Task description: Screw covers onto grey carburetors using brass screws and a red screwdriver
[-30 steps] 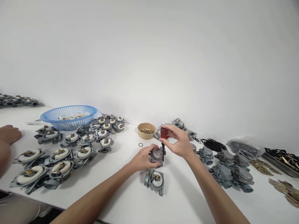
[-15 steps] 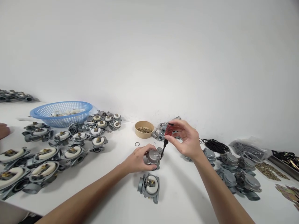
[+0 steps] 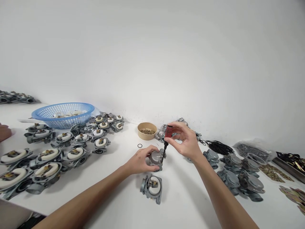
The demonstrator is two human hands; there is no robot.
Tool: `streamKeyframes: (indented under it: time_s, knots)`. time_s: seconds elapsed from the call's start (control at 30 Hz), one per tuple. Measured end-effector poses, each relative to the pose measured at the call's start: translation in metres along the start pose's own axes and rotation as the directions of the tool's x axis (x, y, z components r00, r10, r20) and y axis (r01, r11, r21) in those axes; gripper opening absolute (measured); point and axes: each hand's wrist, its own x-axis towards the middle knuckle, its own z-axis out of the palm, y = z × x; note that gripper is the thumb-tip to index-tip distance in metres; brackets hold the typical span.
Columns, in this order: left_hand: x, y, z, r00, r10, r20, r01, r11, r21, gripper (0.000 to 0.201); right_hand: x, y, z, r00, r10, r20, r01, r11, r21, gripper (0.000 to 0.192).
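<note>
My left hand (image 3: 141, 160) is closed around a grey metal carburetor (image 3: 156, 157), which it steadies on the white table with its bowl side up. In my right hand (image 3: 184, 140) is a screwdriver (image 3: 168, 132) with a red and black handle, pinched between thumb and fingers. Its dark shaft points down and the tip meets the right edge of the carburetor; the screw under it is too small to make out. Just in front lies an open carburetor (image 3: 152, 188) with a white float showing. A black O-ring (image 3: 139, 145) rests beyond my left hand.
A cardboard bowl (image 3: 147, 136) of small brass-coloured screws stands behind. Many open carburetors (image 3: 47, 171) and a blue basket (image 3: 63, 123) fill the left. Closed carburetors (image 3: 251, 183), black O-rings (image 3: 218, 147) and a bag of small parts (image 3: 254, 149) lie right. Another person's hand (image 3: 4, 132) shows far left.
My right hand has moved the screwdriver slightly left and it now stands over the carburetor's edge, its tip against it. My left hand still holds the carburetor.
</note>
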Motion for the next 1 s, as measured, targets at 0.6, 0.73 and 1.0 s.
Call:
streamKeyframes:
  time_s: [0.6, 0.73, 1.0]
  knots:
    - [-0.001, 0.007, 0.001, 0.997, -0.078, -0.012, 0.078, 0.996, 0.034, 0.058, 0.002, 0.003, -0.003, 0.996, 0.033, 0.082, -0.045, 0.988, 0.15, 0.041]
    - [-0.001, 0.011, 0.001, 0.998, -0.056, 0.011, 0.054, 0.983, 0.178, 0.056, 0.003, 0.003, -0.004, 0.992, 0.0, 0.127, -0.028, 0.977, 0.212, 0.034]
    - [-0.002, 0.009, 0.004, 0.999, -0.05, 0.008, 0.047, 0.978, 0.203, 0.062, 0.002, 0.001, -0.01, 0.994, 0.0, 0.112, -0.012, 0.994, 0.106, 0.042]
